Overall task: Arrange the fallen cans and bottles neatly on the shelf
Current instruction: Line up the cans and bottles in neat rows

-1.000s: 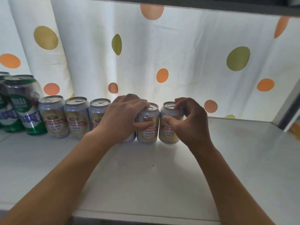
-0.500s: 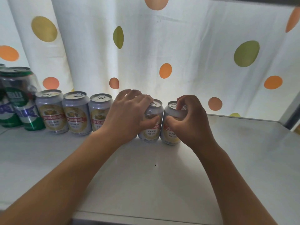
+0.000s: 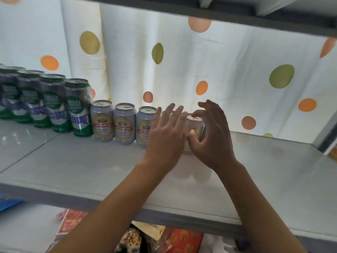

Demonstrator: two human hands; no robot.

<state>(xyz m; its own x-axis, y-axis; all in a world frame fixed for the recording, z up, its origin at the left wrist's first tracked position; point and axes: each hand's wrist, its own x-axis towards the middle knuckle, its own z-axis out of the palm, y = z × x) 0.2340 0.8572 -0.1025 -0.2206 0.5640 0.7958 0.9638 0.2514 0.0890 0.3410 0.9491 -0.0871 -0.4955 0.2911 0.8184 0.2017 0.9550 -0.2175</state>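
- Shelf (image 3: 255, 179) — cans stand upright in one row along its back edge: tall green cans (image 3: 80, 108) toward the left end, short silver-and-yellow cans (image 3: 125, 123) next.
- Last can (image 3: 196, 128) at mid back edge, upright, between both hands.
- Left hand (image 3: 166, 136): fingers spread straight; right hand (image 3: 213, 136): fingers loosely open beside the can — neither grips.
- Remaining: none fallen in view; likely near done.
- Around: dotted curtain (image 3: 237, 70) behind; packets (image 3: 182, 240) below the front edge. No obstruction.

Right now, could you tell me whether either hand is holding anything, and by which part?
Nothing is held: the left hand and right hand are spread open around the end can.
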